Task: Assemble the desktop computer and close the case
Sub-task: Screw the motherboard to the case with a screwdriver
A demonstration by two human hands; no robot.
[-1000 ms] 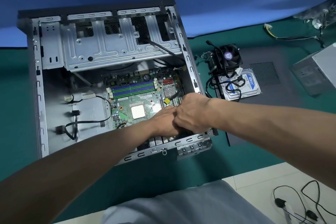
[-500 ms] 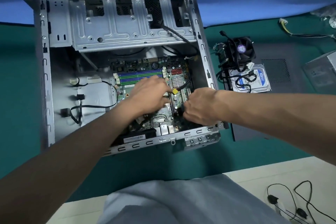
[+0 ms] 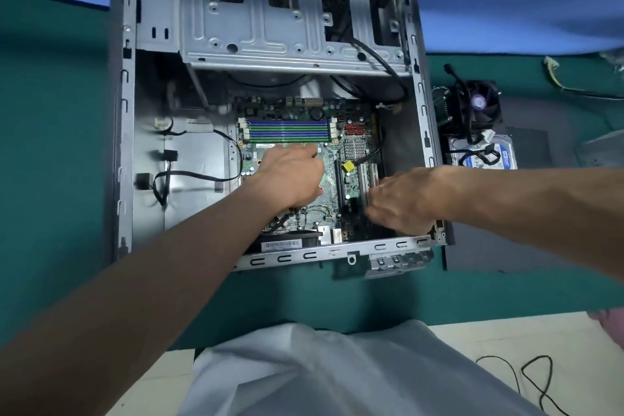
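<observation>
inside the open case (image 3: 126,145) the left hand (image 3: 290,176) has slid away from the right one and now sits over the middle of the motherboard (image 3: 329,159), fingers bent under, so i can't tell if they hold anything. the right hand (image 3: 401,199) stays at the motherboard's near right corner, fingers loose and fairly straight over the slots. right of the motherboard, outside the case, the cooler fan (image 3: 476,105) and hard drive (image 3: 486,155) wait, so i'd say plenty is left.

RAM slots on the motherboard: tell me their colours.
The RAM slots alternate blue and green, with white end clips; the head view shows them.
</observation>
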